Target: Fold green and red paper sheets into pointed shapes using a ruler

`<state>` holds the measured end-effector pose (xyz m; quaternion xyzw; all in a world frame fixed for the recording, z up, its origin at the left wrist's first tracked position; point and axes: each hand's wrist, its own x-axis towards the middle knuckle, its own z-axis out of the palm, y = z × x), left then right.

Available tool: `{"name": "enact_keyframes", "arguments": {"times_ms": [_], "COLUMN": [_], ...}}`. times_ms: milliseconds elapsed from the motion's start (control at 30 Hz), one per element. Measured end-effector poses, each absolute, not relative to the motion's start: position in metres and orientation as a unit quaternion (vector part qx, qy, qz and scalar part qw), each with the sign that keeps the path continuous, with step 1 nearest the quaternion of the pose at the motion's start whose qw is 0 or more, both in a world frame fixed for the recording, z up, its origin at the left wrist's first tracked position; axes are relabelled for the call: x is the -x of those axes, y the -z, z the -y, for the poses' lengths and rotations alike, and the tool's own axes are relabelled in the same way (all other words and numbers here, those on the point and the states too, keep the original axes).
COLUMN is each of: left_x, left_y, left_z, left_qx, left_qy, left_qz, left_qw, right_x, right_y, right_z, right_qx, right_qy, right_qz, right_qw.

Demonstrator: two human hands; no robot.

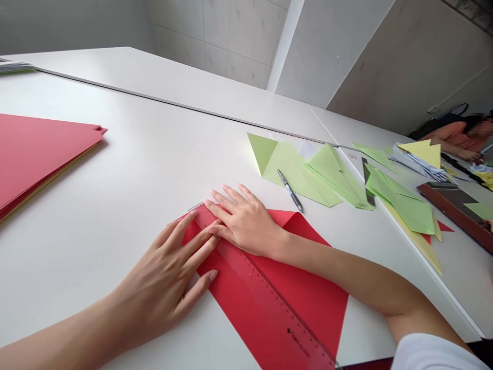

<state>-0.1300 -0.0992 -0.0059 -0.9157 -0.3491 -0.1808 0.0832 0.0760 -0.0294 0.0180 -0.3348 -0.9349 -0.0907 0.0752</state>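
A red sheet of paper (239, 303) lies on the white table, with a folded flap at its upper right. Across it runs a clear ruler (265, 293), slanting from the upper left to the lower right. My left hand (173, 270) rests on the paper's left edge and the ruler's upper end, its fingers spread. Pressed flat over the ruler's upper part is my right hand (246, 221), fingers apart, its thumb next to the fingertips of my left hand. Neither hand grips anything.
A pen (290, 190) lies by green folded papers (331, 177) beyond my right hand. Stacked red sheets (38, 154) are at the left. More green and yellow papers (404, 200) and a dark red-edged tool (454, 210) lie right. A person (450, 136) sits at the far right.
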Motion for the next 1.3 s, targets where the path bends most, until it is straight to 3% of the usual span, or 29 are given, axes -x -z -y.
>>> {"name": "enact_keyframes", "arguments": {"times_ms": [300, 1300], "left_x": [0.129, 0.131], "left_y": [0.001, 0.010], "left_z": [0.098, 0.087], "left_qx": [0.917, 0.913], "left_qy": [0.167, 0.210], "left_qz": [0.356, 0.337], "left_qw": [0.070, 0.096], "right_x": [-0.090, -0.205], "right_y": [-0.020, -0.014], "right_z": [0.043, 0.069], "right_qx": [0.356, 0.502], "right_qy": [0.169, 0.123], "right_qz": [0.918, 0.854], "right_qw": [0.050, 0.065]}}
